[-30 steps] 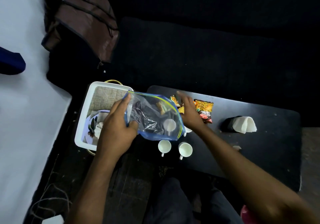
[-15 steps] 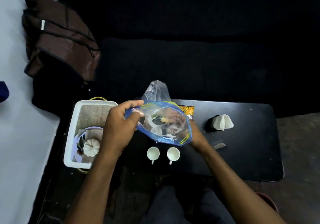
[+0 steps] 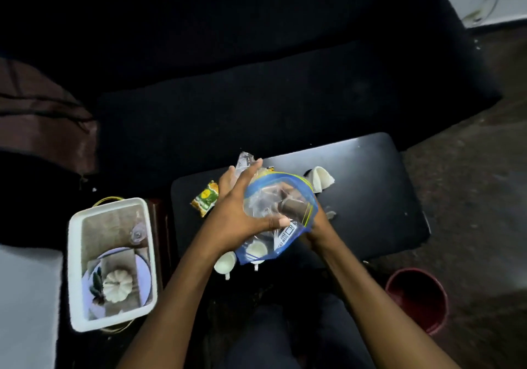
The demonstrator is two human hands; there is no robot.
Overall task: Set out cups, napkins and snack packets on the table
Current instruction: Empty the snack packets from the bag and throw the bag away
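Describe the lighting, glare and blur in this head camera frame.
Head view: dim overall, with the black sofa nearly featureless; soft glare on the black table at its far edge; the clear blue-edged plastic bag and white cups are slightly motion-blurred; wide-angle bending at the edges.

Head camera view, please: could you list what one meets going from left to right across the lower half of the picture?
White tub → snack packet → left hand → clear zip bag → folded napkins → red bucket.
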